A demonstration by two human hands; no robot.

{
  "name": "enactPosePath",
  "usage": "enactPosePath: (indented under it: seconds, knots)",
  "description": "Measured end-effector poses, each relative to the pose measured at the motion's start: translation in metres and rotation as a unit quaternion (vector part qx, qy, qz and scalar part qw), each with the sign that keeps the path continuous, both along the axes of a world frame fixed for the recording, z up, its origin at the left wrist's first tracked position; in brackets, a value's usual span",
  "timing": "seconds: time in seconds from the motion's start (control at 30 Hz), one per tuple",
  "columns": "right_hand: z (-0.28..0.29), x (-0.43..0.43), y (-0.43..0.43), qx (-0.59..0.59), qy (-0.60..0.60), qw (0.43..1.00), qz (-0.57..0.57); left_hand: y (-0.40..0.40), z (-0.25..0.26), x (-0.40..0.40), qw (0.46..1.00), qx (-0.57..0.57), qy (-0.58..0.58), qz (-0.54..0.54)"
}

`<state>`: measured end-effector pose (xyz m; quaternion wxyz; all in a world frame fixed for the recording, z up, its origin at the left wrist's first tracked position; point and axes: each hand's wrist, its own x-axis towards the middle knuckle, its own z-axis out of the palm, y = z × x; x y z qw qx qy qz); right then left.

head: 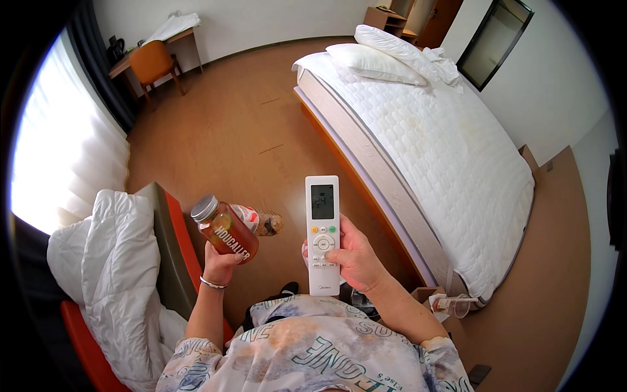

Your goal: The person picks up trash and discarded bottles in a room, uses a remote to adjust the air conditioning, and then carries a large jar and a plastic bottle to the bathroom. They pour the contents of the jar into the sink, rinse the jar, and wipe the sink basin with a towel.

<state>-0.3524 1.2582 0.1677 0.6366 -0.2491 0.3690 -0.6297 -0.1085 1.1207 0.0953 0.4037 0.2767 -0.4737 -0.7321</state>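
Observation:
My left hand (220,259) grips a bottle of reddish drink (228,235) with a silver screw lid, tilted to the upper left. Beside it, partly behind it, a clear plastic bottle (264,222) with a red and white label lies at a slant; whether my left hand also holds it I cannot tell. In my right hand (357,259) is a white air-conditioner remote control (323,274), upright and facing me. Its screen is lit with a number, and my thumb rests on the lower buttons. Some of my right fingers are hidden behind the remote.
A bed with a white quilted mattress cover (431,132) and pillows (377,63) stands right. At left, a white duvet (122,245) lies over a red and grey seat (181,230). An orange chair (149,63) stands at a desk (120,66). A plastic cup (461,307) sits near the bed's corner.

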Motion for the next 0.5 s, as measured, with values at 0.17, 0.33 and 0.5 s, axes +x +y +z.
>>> enactPosePath:
  seconds: [0.17, 0.33, 0.5]
  knots:
    - [-0.003, 0.000, -0.001, 0.002, -0.004, 1.000, 0.000, 0.002, 0.005, -0.001, 1.000, 0.015, 0.018, 0.006]
    - [-0.007, 0.000, -0.001, 0.003, -0.007, 1.000, -0.004, 0.001, 0.003, -0.001, 0.999, 0.021, 0.023, 0.005]
    - [-0.012, -0.001, -0.002, 0.007, -0.016, 1.000, -0.009, 0.000, 0.002, -0.003, 0.999, 0.020, 0.023, 0.008]
